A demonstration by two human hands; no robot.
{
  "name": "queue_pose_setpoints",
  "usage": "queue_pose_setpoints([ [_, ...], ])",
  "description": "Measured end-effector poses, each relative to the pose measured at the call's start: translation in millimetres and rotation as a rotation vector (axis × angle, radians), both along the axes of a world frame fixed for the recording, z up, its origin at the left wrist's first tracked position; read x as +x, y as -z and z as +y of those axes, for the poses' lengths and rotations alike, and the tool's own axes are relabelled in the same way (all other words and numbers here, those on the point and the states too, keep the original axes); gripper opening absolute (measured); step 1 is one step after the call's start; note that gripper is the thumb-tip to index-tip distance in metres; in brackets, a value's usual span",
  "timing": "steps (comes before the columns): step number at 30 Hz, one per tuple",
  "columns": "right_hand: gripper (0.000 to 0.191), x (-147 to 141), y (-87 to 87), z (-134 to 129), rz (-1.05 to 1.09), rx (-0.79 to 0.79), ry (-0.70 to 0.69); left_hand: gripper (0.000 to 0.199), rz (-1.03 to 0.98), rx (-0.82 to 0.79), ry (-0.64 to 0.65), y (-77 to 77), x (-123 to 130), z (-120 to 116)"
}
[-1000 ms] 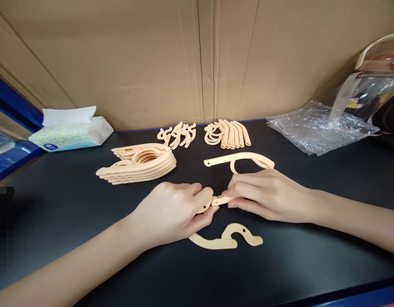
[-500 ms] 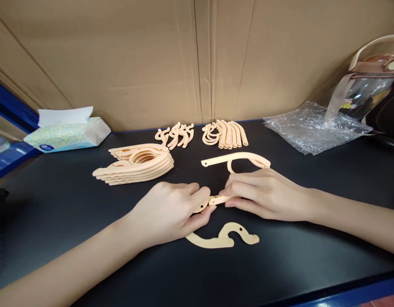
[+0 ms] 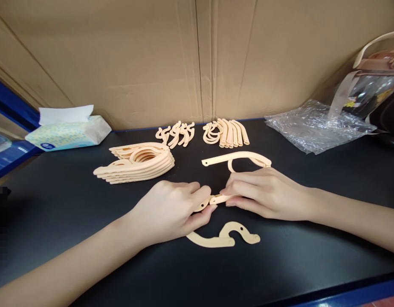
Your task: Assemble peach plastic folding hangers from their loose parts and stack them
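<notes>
My left hand (image 3: pixel 174 209) is closed, thumb and fingers pinching a cream plastic hanger piece (image 3: pixel 202 206) with a small dark hole. My right hand (image 3: pixel 265 192) grips a slim cream hanger arm (image 3: pixel 220 199), whose holed end meets the left piece between my fingertips. Most of both pieces is hidden by the fingers. Below the hands, flat on the black table (image 3: pixel 158 273), lies a cream hook-shaped hanger part (image 3: pixel 238 228) touching or overlapping a curved part (image 3: pixel 211 242), partly covered by my left hand. Just beyond my right hand rests another curved hanger arm (image 3: pixel 235 157) with a looped part.
A stack of folded cream hangers (image 3: pixel 136 168) stands at the left. Loose hook parts (image 3: pixel 179 133) and a row of hanger arms (image 3: pixel 233 133) lie at the back. A tissue pack (image 3: pixel 67 132), crumpled clear plastic (image 3: pixel 312 128) and a bottle (image 3: pixel 366 91) stand before the cardboard wall (image 3: pixel 136 64).
The view has shifted very slightly. Both hands keep the same hold on the joined ends, with no clear movement of the parts.
</notes>
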State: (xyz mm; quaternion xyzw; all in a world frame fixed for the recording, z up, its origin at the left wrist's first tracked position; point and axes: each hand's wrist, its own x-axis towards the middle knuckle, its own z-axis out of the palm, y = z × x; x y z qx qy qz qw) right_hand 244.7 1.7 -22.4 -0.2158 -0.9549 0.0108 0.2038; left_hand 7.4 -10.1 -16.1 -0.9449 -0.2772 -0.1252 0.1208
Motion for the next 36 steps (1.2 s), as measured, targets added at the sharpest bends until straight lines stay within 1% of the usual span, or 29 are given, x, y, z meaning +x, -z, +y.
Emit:
queue_pose_setpoints([
  [25, 0.026, 0.0, -0.4, -0.8, -0.007, 0.001, -0.001, 0.027, -0.008, 0.017, 0.004, -0.5, -0.1, 0.2],
  [36, 0.025, -0.1, -1.8, -1.3, -0.008, -0.008, -0.002, 0.026, 0.007, 0.0, -0.015, -1.5, 0.5, -0.4],
])
